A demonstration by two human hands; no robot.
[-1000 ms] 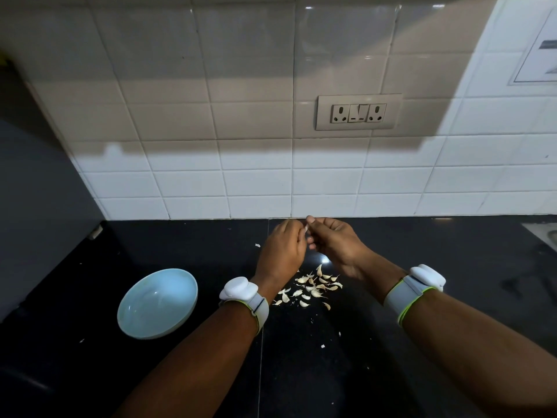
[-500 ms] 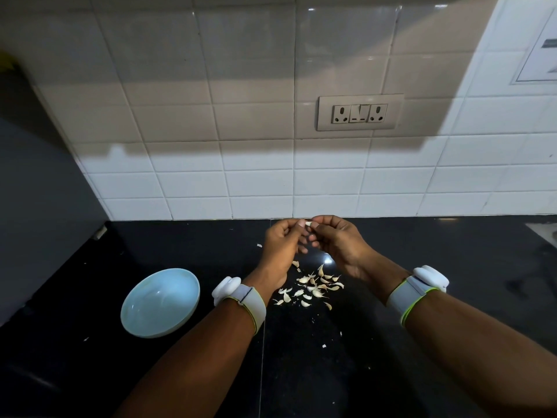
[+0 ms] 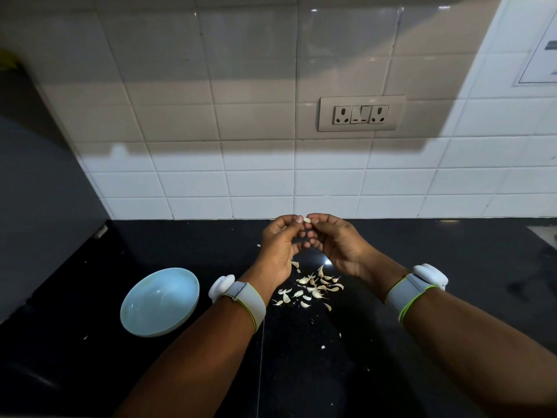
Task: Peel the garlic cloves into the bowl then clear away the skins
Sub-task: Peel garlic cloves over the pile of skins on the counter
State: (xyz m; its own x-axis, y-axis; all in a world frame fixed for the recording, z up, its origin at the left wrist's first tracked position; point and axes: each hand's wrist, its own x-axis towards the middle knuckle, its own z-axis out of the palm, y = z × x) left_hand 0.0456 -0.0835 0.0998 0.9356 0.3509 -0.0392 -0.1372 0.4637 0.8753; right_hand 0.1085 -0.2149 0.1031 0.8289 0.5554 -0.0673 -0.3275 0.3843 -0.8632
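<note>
My left hand point(image 3: 278, 247) and my right hand point(image 3: 339, 244) meet above the black counter, both pinching one small pale garlic clove point(image 3: 307, 220) between thumbs and fingertips. Below them lies a loose pile of garlic cloves and skins point(image 3: 312, 288) on the counter. A light blue bowl point(image 3: 159, 301) stands to the left of the pile, beside my left wrist, and looks empty.
The black counter point(image 3: 452, 257) runs back to a white tiled wall with a socket plate point(image 3: 361, 113). A dark grey appliance side point(image 3: 33, 206) stands at the left. Small skin crumbs point(image 3: 323, 347) lie scattered in front of the pile.
Both hands have turned slightly, so the clove now shows between the fingertips. A piece of skin has dropped onto the counter near the pile. The bowl has not moved.
</note>
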